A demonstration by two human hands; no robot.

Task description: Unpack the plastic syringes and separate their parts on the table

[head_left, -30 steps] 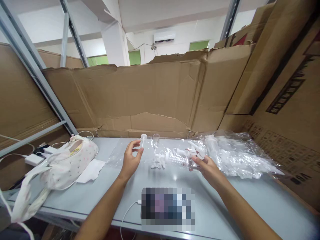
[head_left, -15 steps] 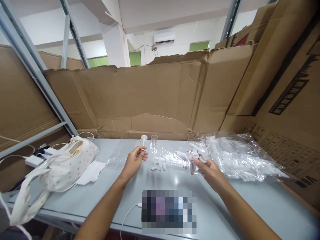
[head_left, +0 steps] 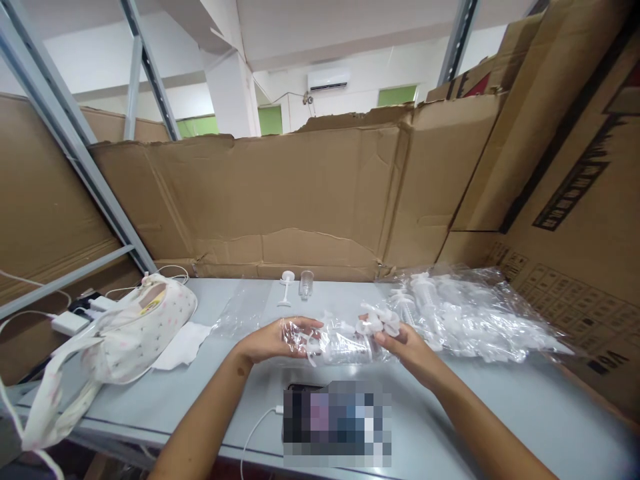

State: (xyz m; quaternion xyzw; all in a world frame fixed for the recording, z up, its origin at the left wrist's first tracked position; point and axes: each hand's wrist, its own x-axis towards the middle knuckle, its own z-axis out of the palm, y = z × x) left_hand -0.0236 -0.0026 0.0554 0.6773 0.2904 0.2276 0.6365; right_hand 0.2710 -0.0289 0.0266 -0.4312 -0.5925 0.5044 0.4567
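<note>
Several left fingers [head_left: 309, 323] curl loosely around a clear bag [head_left: 347, 348]; right fingers [head_left: 389, 343] pinch white plastic parts [head_left: 379, 321].

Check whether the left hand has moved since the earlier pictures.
Yes: the left hand has moved rightward and toward the wearer, farther from the cardboard panel at the back.

The left hand [head_left: 273, 340] left the far white plunger [head_left: 285, 290] and came nearer, closing around the left end of the clear packet [head_left: 345, 345], which shifted nearer.
</note>
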